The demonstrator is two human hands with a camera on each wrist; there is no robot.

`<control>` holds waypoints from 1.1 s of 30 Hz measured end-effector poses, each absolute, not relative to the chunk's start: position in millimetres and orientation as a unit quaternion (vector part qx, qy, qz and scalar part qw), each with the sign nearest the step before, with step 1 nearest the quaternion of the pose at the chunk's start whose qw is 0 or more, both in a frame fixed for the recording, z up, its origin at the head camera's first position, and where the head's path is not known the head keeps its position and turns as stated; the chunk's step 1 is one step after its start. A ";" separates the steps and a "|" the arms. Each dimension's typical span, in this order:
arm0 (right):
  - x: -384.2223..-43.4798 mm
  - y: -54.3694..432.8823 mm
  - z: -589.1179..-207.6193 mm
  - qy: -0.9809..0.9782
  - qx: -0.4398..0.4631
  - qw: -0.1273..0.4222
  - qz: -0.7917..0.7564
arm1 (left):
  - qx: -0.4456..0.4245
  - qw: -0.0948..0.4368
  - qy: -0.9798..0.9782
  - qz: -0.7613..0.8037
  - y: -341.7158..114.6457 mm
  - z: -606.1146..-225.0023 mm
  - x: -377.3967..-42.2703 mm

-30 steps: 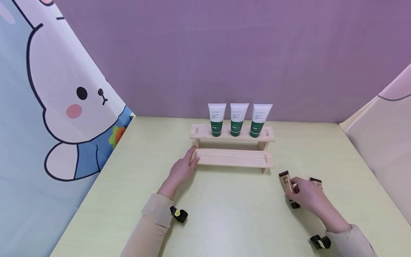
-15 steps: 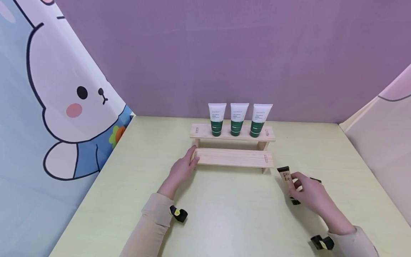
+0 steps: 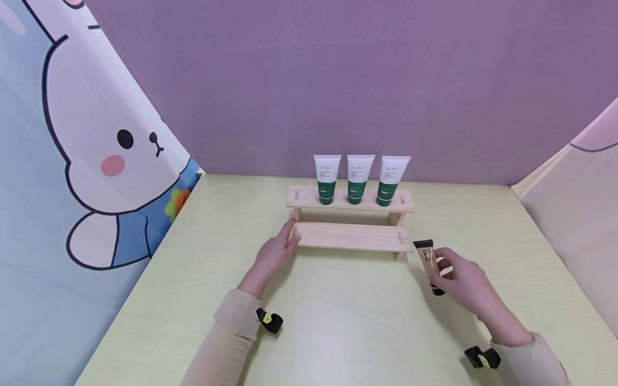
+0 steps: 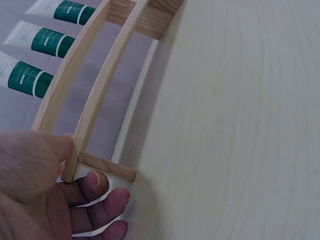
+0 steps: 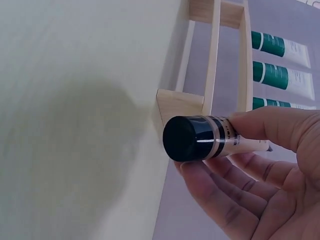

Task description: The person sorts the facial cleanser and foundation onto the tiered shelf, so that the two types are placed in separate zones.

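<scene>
My left hand [image 3: 274,254] grips the left end of a two-tier wooden display shelf [image 3: 351,236]. In the left wrist view, the thumb lies over the lower board's end [image 4: 72,170] and the fingers curl below it. To the right of the shelf, my right hand [image 3: 467,283] pinches a small beige squeeze tube [image 3: 427,261] between thumb and fingers. Its round black cap [image 5: 185,139] points down, and its flat black end is up, close to the lower board's right end. Dark lettering runs along the tube, partly covered by the fingers.
Three white-and-green squeeze tubes, the left one [image 3: 326,179], the middle one [image 3: 357,179] and the right one [image 3: 390,180], stand caps down on the upper tier. A purple cloth [image 3: 309,86] hangs behind the pale table [image 3: 338,321]. A rabbit-print cloth [image 3: 92,161] borders the left.
My right hand has raised the beige tube off the table and turned it more upright, moving it slightly toward the shelf. A second tube by that hand is now hidden. The left hand stays put.
</scene>
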State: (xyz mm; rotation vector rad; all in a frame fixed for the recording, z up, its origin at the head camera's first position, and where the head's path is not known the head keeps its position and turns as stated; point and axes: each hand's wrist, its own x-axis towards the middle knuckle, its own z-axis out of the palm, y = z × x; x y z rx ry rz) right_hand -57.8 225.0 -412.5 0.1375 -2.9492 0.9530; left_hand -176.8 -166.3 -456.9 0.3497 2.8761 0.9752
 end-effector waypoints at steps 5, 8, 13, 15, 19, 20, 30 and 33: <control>-61.8 220.3 -409.4 -0.948 0.051 0.025 0.314 | 0.114 0.042 0.941 0.316 -165.7 -456.2 -176.3; -64.8 216.9 -407.2 -0.945 0.056 0.030 0.319 | 0.116 0.042 0.941 0.316 -165.9 -455.9 -176.2; -72.4 208.8 -401.8 -0.939 0.070 0.042 0.336 | 0.118 0.039 0.941 0.314 -166.3 -456.3 -176.6; -75.6 205.0 -399.8 -0.935 0.075 0.042 0.343 | 0.115 0.040 0.941 0.314 -166.3 -456.9 -176.7; -81.5 197.9 -397.5 -0.931 0.085 0.039 0.354 | 0.114 0.041 0.941 0.316 -166.2 -458.6 -177.1; -83.0 196.1 -397.0 -0.930 0.086 0.039 0.356 | 0.114 0.042 0.941 0.317 -166.1 -458.8 -177.0; -102.5 175.2 -390.5 -0.914 0.109 0.046 0.387 | 0.113 0.042 0.940 0.319 -165.8 -453.7 -175.0; -109.7 168.6 -388.8 -0.906 0.115 0.038 0.405 | 0.114 0.044 0.941 0.316 -165.6 -453.8 -175.1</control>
